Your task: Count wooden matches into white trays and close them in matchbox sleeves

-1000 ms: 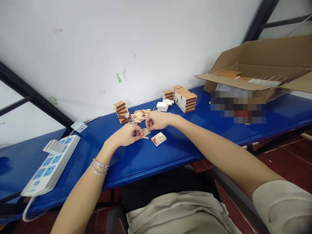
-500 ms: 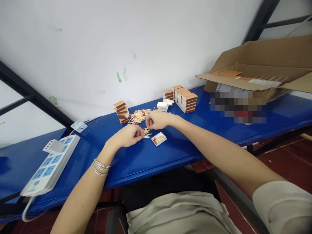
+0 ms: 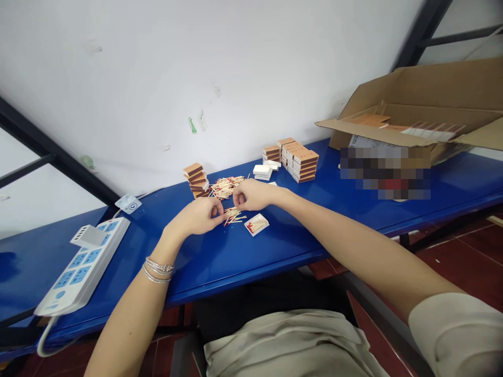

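A small loose bunch of red-headed matches (image 3: 234, 215) lies on the blue table between my two hands. My left hand (image 3: 200, 215) is closed in a pinch at the left side of this bunch, fingertips on the matches. From the far right, my right hand (image 3: 253, 193) has its fingers curled down and pinched on the upper ends of the same matches. Just right of them sits an open white matchbox tray (image 3: 264, 219) with several matches inside, heads toward the lower left. A larger heap of matches (image 3: 227, 186) lies behind my hands, partly hidden by the right one.
A leaning stack of matchboxes (image 3: 195, 177) stands left of the heap. White trays (image 3: 262, 170) and a neat block of stacked matchboxes (image 3: 301, 159) are at the back. An open cardboard box (image 3: 393, 133) stands right; a power strip (image 3: 84, 264) lies left.
My left hand has shifted slightly left and up, showing more of the small bunch and its red heads. My right hand has barely moved.
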`<state>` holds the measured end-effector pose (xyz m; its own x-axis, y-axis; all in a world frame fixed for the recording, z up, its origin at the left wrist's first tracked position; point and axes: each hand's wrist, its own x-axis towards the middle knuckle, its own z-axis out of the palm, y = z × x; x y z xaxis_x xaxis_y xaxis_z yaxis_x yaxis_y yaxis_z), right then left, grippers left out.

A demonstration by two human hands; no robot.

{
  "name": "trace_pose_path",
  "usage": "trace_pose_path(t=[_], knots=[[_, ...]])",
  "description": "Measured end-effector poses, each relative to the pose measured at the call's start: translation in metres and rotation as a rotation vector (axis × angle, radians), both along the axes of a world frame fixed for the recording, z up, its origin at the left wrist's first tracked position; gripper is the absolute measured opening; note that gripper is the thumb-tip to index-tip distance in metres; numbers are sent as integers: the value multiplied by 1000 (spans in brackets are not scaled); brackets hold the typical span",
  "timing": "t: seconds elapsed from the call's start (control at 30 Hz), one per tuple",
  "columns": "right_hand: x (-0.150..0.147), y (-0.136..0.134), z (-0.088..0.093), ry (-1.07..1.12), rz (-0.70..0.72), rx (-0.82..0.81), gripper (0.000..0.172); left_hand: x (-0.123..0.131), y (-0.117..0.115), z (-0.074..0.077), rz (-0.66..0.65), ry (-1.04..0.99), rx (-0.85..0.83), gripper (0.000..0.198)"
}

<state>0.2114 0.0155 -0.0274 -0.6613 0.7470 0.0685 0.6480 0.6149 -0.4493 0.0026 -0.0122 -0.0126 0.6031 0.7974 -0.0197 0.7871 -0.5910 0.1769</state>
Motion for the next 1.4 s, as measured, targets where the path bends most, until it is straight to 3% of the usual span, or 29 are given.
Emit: trace_pose_path(t=[0.13, 0.23, 0.3, 0.43, 0.53, 0.77, 0.87, 0.93, 1.07, 1.27, 1.4], knots=[[-3, -3, 0, 3, 23, -5, 16, -10, 2, 7, 80, 20, -49, 35], [-3, -2, -1, 9, 49, -2, 15, -9, 1, 5, 107, 21, -124, 49], [-1, 1, -2, 10, 41, 3, 28, -6, 2, 0, 108, 5, -145, 57], [1, 3, -3, -58, 14, -14, 73, -3, 5, -10, 126, -49, -186, 59], [-1, 2, -2, -137, -4, -35, 83, -3, 7, -11, 132, -63, -215, 52], [-5, 2, -4, -141, -13, -109, 67, -2, 10, -12, 99, -113, -224, 41], [-3, 5, -5, -103, -12, -100, 56, -3, 11, -13, 107, -106, -180, 44], [0, 7, -5, -84, -38, -86, 58, -5, 10, -12, 132, -81, -157, 50], [2, 10, -4, -92, -45, -89, 56, -6, 9, -11, 171, -99, -253, 55], [-2, 10, -10, -28, -14, -161, 42, 0, 9, -14, 156, -179, -345, 44], [0, 9, -8, -24, -32, -192, 54, -1, 9, -14, 148, -204, -338, 50]])
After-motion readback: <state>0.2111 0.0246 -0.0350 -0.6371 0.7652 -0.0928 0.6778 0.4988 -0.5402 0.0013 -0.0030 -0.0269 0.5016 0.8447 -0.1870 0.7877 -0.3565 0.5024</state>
